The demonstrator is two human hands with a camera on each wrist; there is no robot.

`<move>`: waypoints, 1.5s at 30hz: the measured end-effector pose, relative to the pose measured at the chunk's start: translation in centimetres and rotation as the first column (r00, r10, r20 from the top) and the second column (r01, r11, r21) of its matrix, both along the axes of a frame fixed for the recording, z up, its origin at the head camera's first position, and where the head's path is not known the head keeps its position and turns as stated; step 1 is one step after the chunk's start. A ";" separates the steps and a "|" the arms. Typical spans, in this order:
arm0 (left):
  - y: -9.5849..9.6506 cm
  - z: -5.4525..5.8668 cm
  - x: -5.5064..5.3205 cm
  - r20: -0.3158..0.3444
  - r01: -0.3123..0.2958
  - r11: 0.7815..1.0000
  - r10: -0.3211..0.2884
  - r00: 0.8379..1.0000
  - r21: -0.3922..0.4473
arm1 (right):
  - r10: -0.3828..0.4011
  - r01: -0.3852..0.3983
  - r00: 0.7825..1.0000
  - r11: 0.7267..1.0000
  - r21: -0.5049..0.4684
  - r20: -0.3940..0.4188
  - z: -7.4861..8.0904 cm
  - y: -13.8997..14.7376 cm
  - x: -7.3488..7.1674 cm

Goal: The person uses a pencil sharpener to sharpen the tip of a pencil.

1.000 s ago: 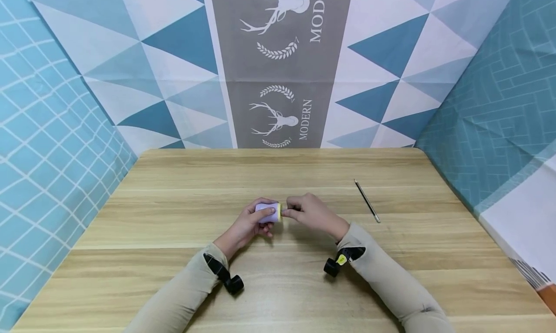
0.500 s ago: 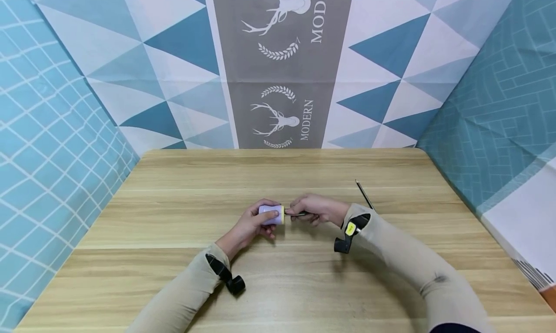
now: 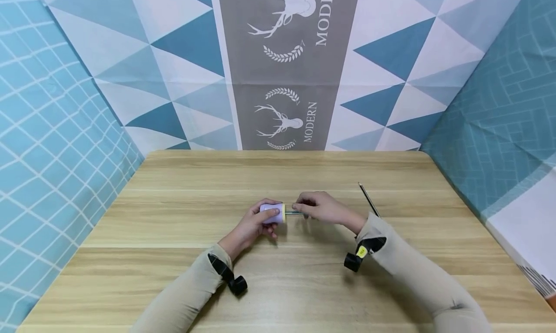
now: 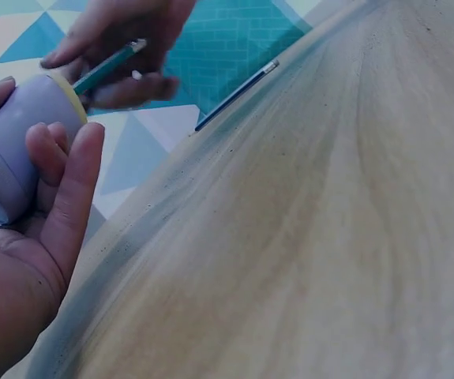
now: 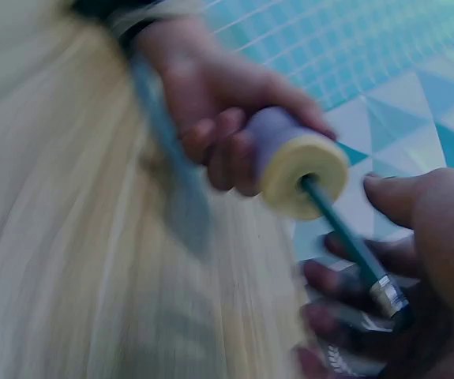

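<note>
My left hand (image 3: pixel 249 227) grips a lilac pencil sharpener (image 4: pixel 17 146), thumb across its side. The sharpener's round yellow end (image 5: pixel 278 185) faces right, with a hole in the middle. A green pencil (image 5: pixel 339 229) stands in that hole, its metal-banded end pointing away. Around the outer part of the pencil is my right hand (image 3: pixel 323 207), thumb and fingers spread apart. In the right wrist view the thumb is off the pencil, and the fingers lie loosely behind it. The pencil's point is hidden inside the sharpener.
A second, dark pencil (image 3: pixel 367 196) lies on the wooden table (image 3: pixel 195 173), right of the right hand; the right sleeve (image 3: pixel 417 270) reaches its lower end in the head view. Patterned cloth (image 3: pixel 187 72) hangs behind the table and along both sides.
The right hand has turned about the pencil and drawn back to the right, its fingers parting from it; more of the pencil shows. The left hand holds the sharpener nearly still.
</note>
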State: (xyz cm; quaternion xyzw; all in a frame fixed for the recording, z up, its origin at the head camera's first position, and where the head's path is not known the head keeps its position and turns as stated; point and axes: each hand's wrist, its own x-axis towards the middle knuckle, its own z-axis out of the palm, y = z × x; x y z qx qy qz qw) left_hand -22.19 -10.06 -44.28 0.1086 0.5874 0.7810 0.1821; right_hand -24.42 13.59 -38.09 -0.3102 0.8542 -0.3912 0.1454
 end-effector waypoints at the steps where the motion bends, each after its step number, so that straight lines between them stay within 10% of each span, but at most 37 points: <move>1: 0.0 0.0 0.0 -0.002 -0.003 1.000 0.003 1.000 0.004 | 0.016 -0.015 0.994 1.000 0.010 -0.110 0.0 0.1 0.3; 4: 0.0 0.1 0.0 -0.005 -0.003 1.000 0.003 1.000 0.020 | 0.098 -0.091 0.911 0.995 0.037 -0.402 -0.2 0.2 1.1; 7: 0.0 0.2 0.0 -0.011 0.012 1.000 -0.012 1.000 0.027 | 0.188 -0.163 0.764 0.982 0.097 -0.617 -0.9 -0.1 1.3; 10: 0.0 0.2 0.1 -0.008 0.025 0.999 -0.025 1.000 0.031 | 0.267 -0.170 0.528 0.963 0.208 -0.806 -1.7 -0.5 1.1; 14: 0.0 0.1 0.0 -0.003 0.033 0.999 -0.033 0.999 0.032 | 0.386 -0.063 0.126 0.923 0.381 -0.914 -2.0 -0.8 0.6; 16: -0.1 0.1 0.0 0.003 0.033 0.999 -0.033 0.999 0.035 | 0.424 -0.022 -0.007 0.906 0.424 -0.906 -1.9 -0.9 0.4; 17: -0.1 0.1 0.0 0.006 0.032 0.999 -0.032 0.999 0.037 | 0.434 -0.020 -0.034 0.900 0.435 -0.900 -1.8 -0.9 0.4; 18: -0.1 0.1 0.0 0.010 0.029 0.999 -0.030 1.000 0.040 | 0.443 -0.028 -0.033 0.896 0.444 -0.896 -1.6 -1.0 0.4; 20: -0.1 0.0 0.0 0.014 0.026 0.999 -0.027 1.000 0.045 | 0.445 -0.072 0.040 0.894 0.442 -0.894 -1.5 -1.2 0.3; 22: -0.2 0.0 0.0 0.013 0.022 0.999 -0.022 1.000 0.048 | 0.435 -0.148 0.192 0.899 0.412 -0.880 -1.4 -1.4 0.2; 26: -0.2 -0.1 0.1 0.015 0.019 0.999 -0.020 1.000 0.043 | 0.373 -0.309 0.603 0.924 0.225 -0.705 -1.2 -1.9 -0.1; 28: -0.3 -0.1 0.2 0.017 0.022 0.999 -0.022 1.000 0.037 | 0.337 -0.331 0.775 0.937 0.111 -0.535 -1.2 -2.0 -0.3; 30: -0.3 -0.1 0.3 0.019 0.024 0.999 -0.025 1.000 0.033 | 0.294 -0.307 0.899 0.952 0.011 -0.325 -1.0 -2.1 -0.5; 32: -0.3 -0.1 0.3 0.020 0.024 0.999 -0.024 1.000 0.031 | 0.244 -0.249 0.967 0.965 -0.081 -0.071 -0.8 -2.1 -0.7; 35: -0.2 0.0 0.3 0.017 0.022 0.999 -0.022 1.000 0.032 | 0.166 -0.118 0.944 0.977 -0.175 0.286 -0.5 -2.1 -1.0; 39: -0.1 0.0 0.4 -0.005 0.025 0.999 -0.024 1.000 0.028 | 0.116 0.024 0.781 0.976 -0.216 0.613 -0.5 -1.9 -1.5; 42: 0.0 0.0 0.4 -0.015 0.025 1.000 -0.025 1.000 0.008 | 0.133 0.073 0.648 0.969 -0.235 0.750 -0.9 -1.6 -1.7; 45: 0.1 0.1 0.3 -0.010 0.018 1.000 -0.018 1.000 -0.015 | 0.148 0.077 0.611 0.967 -0.244 0.778 -1.2 -1.4 -1.6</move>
